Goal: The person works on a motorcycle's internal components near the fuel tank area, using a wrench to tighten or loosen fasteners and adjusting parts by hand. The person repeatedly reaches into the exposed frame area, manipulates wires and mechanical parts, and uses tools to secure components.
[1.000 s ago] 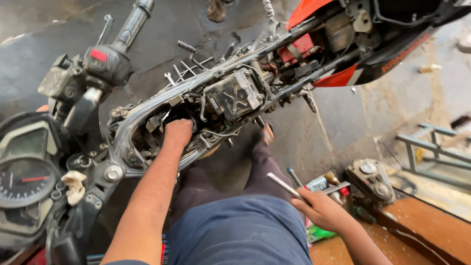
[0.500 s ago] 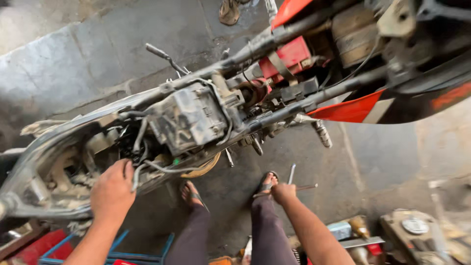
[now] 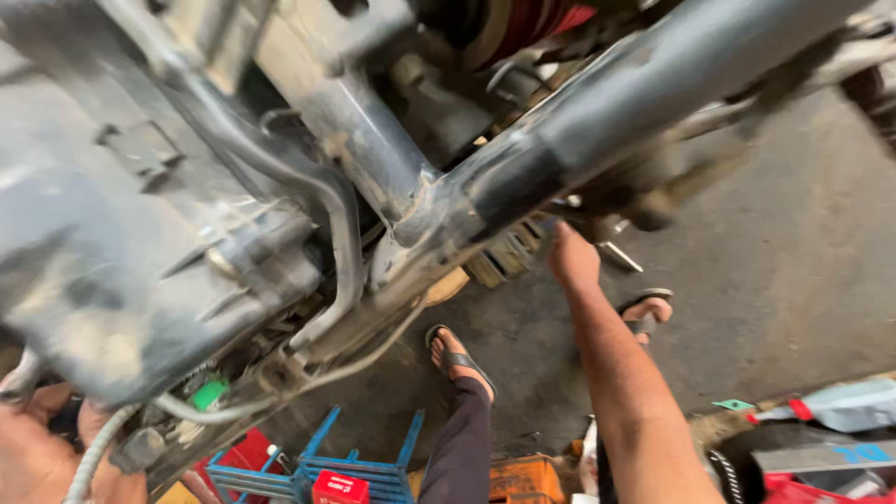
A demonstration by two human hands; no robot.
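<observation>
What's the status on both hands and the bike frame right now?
Right hand up under the grey frame tube, grip hidden. Left hand low by the engine casing, behind a pale cable. Frame blocks most of the view.

A grimy grey motorcycle frame fills the upper view, its thick tube slanting up to the right, stripped of covers. Below the frame's tube, the right hand reaches up under it; the left hand grips beneath the frame's lower left, among grey cables.
</observation>
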